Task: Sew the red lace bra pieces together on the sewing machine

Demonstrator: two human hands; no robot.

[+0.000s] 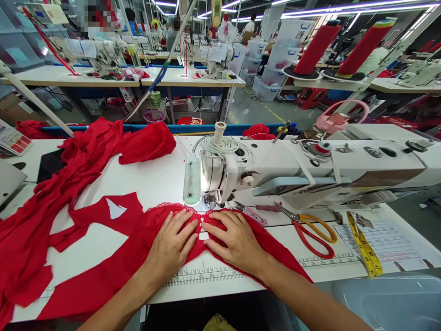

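Red lace-edged fabric [127, 257] lies spread across the front of the sewing machine [268, 161], below the needle and presser foot [211, 199]. My left hand [174, 239] rests on its left part, fingers stretched out and pressing it flat. On the right part lies my right hand [234, 236], its fingers also extended and flat. Between the hands a small gap in the red cloth shows the white table. The lace edge runs up close to the machine's needle plate.
Right of the machine head lie thread snips [253, 214], scissors [310, 230], a yellow tape measure [365, 248] and a written sheet [396, 243]. A long heap of red fabric [82, 161] covers the left side. Thread cones [317, 48] stand behind; a ruler scale [206, 275] marks the front edge.
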